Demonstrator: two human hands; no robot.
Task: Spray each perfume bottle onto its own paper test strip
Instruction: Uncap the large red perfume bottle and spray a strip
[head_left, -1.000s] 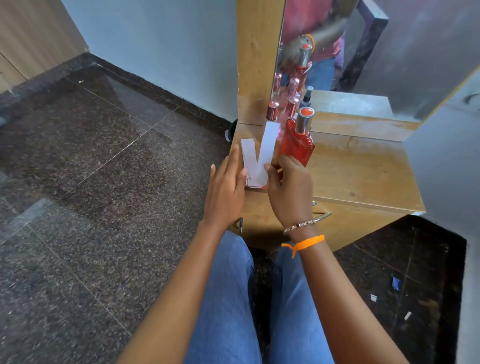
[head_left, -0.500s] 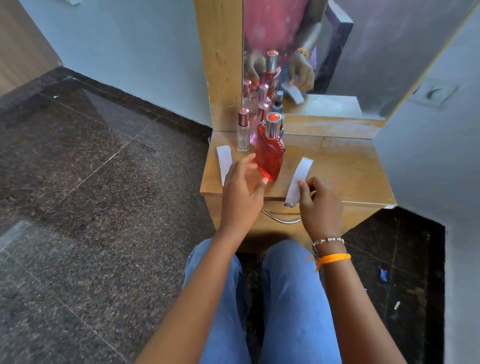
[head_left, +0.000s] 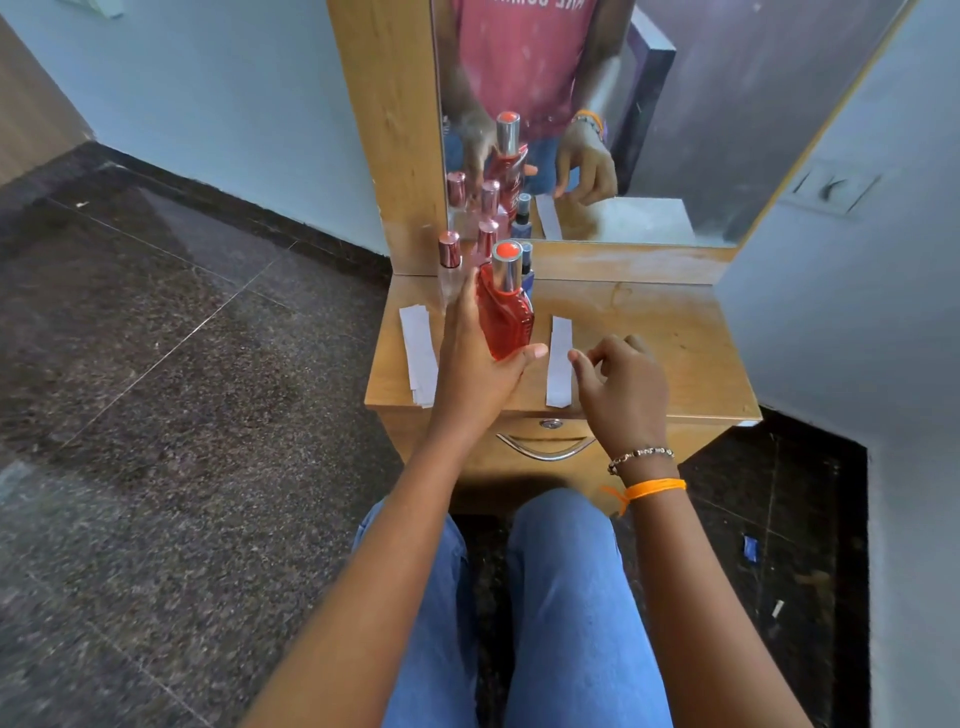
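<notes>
My left hand (head_left: 475, 358) grips a red perfume bottle (head_left: 506, 317) with a silver cap, held upright just above the wooden dresser top (head_left: 665, 343). One white paper test strip (head_left: 560, 361) lies flat on the dresser right of the bottle. My right hand (head_left: 621, 387) hovers beside that strip, fingers loosely curled with nothing in them. A stack of white paper strips (head_left: 420, 353) lies at the dresser's left edge. Behind the red bottle stand a clear bottle with a pink cap (head_left: 450, 270), a second pink-capped bottle (head_left: 487, 240) and a dark blue bottle (head_left: 527, 266).
A mirror (head_left: 649, 130) in a wooden frame rises at the back of the dresser and reflects the bottles and hands. A drawer with a metal handle (head_left: 545, 449) sits below the top. A grey wall (head_left: 857, 312) closes the right side; dark stone floor (head_left: 182, 364) spreads left.
The single strip left my right hand and now lies flat on the dresser. The red bottle passed from my right hand to my left hand, which now holds it fully.
</notes>
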